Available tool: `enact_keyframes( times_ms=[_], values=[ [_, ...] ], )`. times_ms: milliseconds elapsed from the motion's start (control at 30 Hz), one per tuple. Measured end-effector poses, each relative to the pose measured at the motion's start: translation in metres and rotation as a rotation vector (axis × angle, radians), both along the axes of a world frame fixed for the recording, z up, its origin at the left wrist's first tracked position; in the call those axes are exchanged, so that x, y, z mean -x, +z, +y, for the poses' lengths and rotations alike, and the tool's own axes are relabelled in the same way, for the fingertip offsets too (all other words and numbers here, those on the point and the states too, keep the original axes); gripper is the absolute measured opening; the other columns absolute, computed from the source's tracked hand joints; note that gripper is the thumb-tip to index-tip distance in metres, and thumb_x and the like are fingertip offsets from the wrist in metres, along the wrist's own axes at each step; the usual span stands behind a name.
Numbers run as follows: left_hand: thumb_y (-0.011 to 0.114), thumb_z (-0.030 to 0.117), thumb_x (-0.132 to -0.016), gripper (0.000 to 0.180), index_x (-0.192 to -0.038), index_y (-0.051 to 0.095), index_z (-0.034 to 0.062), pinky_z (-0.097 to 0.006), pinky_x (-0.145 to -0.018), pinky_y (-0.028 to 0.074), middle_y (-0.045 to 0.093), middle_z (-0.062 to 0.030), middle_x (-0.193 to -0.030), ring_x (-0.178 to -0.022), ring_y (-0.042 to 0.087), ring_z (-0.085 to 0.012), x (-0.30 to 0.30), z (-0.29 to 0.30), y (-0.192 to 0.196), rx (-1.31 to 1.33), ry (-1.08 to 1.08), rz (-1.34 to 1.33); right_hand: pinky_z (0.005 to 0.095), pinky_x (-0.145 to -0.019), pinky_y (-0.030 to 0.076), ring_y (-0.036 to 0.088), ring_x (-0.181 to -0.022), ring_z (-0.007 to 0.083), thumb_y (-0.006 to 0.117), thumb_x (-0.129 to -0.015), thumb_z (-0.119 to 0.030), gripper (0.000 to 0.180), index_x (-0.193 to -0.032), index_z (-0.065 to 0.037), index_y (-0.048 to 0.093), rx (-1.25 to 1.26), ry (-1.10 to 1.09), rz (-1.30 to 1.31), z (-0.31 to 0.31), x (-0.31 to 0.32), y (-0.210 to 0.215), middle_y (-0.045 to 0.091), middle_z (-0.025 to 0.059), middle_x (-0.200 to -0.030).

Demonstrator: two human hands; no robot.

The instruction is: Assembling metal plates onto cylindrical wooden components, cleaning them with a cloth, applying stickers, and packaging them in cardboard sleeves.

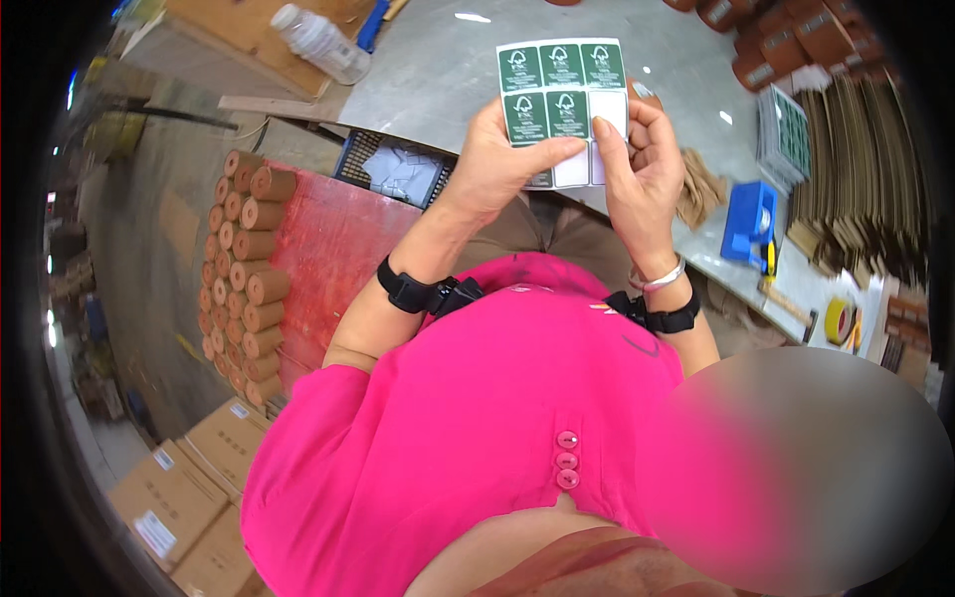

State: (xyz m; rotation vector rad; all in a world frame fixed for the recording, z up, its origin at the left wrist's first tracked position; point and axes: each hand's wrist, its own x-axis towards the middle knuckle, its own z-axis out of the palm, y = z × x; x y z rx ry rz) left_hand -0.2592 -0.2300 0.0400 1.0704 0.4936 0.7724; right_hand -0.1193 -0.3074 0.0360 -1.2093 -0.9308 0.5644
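A sheet of green and white stickers (542,90) is held up in front of me, above the grey table. Several green labels fill its upper rows, while the lower right part shows blank white backing. My left hand (494,164) grips the lower left edge, thumb across the front and the other fingers hidden behind. On the other side, my right hand (642,169) pinches the sheet, its thumb pressed on a white blank and its fingers curled at the right edge. I cannot make out whether a loose label is between those right fingers.
The grey table (438,70) carries a clear plastic bottle (323,45), a blue tape dispenser (748,224), a yellow tape roll (839,318) and stacked cardboard sheets (856,169). A black basket (393,169) sits at its edge. Brown rolls (244,279) lie piled on a red surface (328,239); cartons (189,488) stand lower left.
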Motion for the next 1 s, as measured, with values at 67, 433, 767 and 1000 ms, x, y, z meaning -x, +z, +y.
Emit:
enact_keyframes(
  times_ms=[67, 433, 767, 1000],
  values=[
    [0.07, -0.001, -0.086, 0.034, -0.118, 0.061, 0.0004, -0.031, -0.088, 0.054, 0.069, -0.0081, -0.111, -0.099, 0.066, -0.0142, -0.002, -0.003, -0.005, -0.007, -0.023, -0.015, 0.0216, -0.073, 0.05, 0.063, -0.084, 0.0077, 0.066, -0.093, -0.006, 0.028, -0.115, 0.005, 0.053, -0.028, -0.003, 0.014, -0.008, -0.005, -0.004, 0.07, 0.0097, -0.094],
    [0.069, 0.005, -0.088, 0.024, -0.112, 0.067, 0.0014, -0.024, -0.073, 0.051, 0.07, -0.0036, -0.1, -0.086, 0.064, -0.0085, -0.005, -0.009, -0.011, 0.167, -0.072, 0.02, 0.0336, -0.074, 0.046, 0.06, -0.087, 0.0203, 0.077, -0.079, -0.007, 0.038, -0.112, -0.002, 0.06, -0.082, -0.417, -0.691, -0.02, -0.017, -0.004, 0.065, 0.0075, -0.095],
    [0.068, 0.003, -0.088, 0.022, -0.111, 0.067, -0.001, -0.022, -0.072, 0.051, 0.069, -0.0045, -0.096, -0.082, 0.064, -0.0072, -0.001, -0.009, 0.0, 0.043, -0.03, 0.064, 0.0375, -0.087, 0.037, 0.06, -0.093, 0.022, 0.076, -0.076, -0.013, 0.02, -0.093, -0.009, 0.067, -0.065, -0.181, -0.925, -0.022, -0.009, -0.001, 0.066, 0.0012, -0.092],
    [0.063, -0.004, -0.088, 0.021, -0.109, 0.063, -0.0052, -0.023, -0.079, 0.055, 0.068, -0.0057, -0.098, -0.087, 0.065, -0.0089, -0.003, -0.011, 0.009, -0.15, -0.03, 0.121, 0.0376, -0.086, 0.037, 0.061, -0.085, 0.0208, 0.076, -0.076, -0.013, 0.019, -0.093, -0.009, 0.068, -0.028, -0.119, -0.899, -0.023, -0.015, -0.002, 0.067, 0.0015, -0.087]
  ],
)
